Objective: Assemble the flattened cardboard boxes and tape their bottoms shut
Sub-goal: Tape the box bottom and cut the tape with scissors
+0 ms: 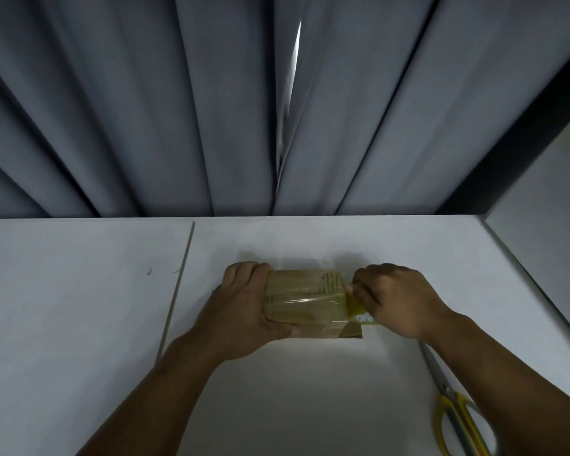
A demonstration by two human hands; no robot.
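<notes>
A small brown cardboard box stands on the white table, its upward face crossed by a strip of clear yellowish tape. My left hand grips the box's left end, fingers over the far edge and thumb along the near side. My right hand is at the box's right end, fingers curled around the tape roll, which is mostly hidden under the hand. A flap or corner of cardboard sticks out at the box's lower right.
Yellow-handled scissors lie on the table at the near right, partly under my right forearm. A seam divides the tabletop left of the box. Grey curtains hang behind the table's far edge. A raised ledge borders the right side.
</notes>
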